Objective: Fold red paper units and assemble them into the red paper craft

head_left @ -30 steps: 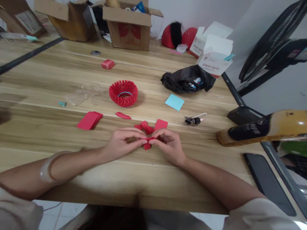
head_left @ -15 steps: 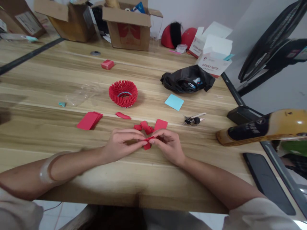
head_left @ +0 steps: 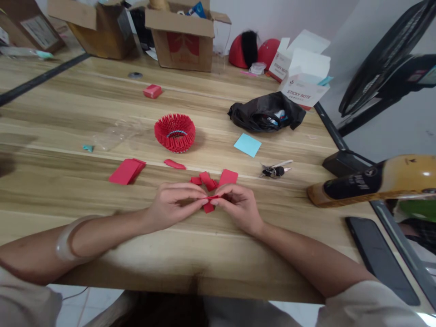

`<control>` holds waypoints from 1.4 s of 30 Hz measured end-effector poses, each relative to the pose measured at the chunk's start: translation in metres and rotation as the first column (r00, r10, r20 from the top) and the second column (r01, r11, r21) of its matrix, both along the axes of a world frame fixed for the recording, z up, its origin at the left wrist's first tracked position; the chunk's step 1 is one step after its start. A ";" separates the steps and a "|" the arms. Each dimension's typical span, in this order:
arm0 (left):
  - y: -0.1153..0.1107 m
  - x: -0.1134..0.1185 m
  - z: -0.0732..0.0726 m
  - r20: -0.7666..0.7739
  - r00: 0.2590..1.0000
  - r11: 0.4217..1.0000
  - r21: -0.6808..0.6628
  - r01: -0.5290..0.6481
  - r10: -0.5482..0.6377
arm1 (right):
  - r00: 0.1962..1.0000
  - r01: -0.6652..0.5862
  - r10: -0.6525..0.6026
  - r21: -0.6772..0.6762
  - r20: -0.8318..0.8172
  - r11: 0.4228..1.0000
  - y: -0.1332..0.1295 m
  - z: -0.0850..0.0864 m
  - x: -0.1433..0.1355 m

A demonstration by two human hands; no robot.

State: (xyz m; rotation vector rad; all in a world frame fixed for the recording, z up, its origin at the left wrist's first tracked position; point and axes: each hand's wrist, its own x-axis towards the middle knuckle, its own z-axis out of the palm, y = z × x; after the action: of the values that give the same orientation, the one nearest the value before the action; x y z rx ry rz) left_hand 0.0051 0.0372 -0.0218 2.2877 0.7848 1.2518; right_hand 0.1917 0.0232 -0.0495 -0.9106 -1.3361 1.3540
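Between my two hands is a small folded piece of red paper (head_left: 213, 197), seen almost edge-on. My left hand (head_left: 175, 204) pinches its left end between thumb and fingers. The right end sits in the pinch of my right hand (head_left: 240, 206). Just below and beyond the fingertips lie several loose red paper pieces (head_left: 208, 180) and a flat red sheet (head_left: 228, 177). A stack of red paper (head_left: 127, 171) rests to the left, near a narrow red strip (head_left: 175, 164). Farther back stands a round red bowl of folded paper pieces (head_left: 175, 132) with a light blue ring inside.
A blue paper square (head_left: 248, 145), keys (head_left: 274, 171) and a black bag (head_left: 267, 113) lie to the right. A large bottle (head_left: 371, 181) and a phone (head_left: 381, 259) are at the right edge. Cardboard boxes (head_left: 184, 45) and a sticky note box (head_left: 303, 88) stand behind.
The held red paper has tilted slightly, now showing a thinner, more level edge. Both hands keep nearly the same place, and everything else on the table is unmoved.
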 end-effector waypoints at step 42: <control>-0.001 0.000 0.005 -0.023 1.000 0.999 -0.053 0.009 -0.010 | 0.997 0.056 -0.061 0.096 0.056 0.994 -0.001 0.005 0.002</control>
State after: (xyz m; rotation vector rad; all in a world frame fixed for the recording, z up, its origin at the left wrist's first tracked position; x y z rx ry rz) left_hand 0.0054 0.0364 -0.0163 2.2650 0.8042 1.1889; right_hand 0.1941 0.0223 -0.0442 -0.9243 -1.3955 1.2172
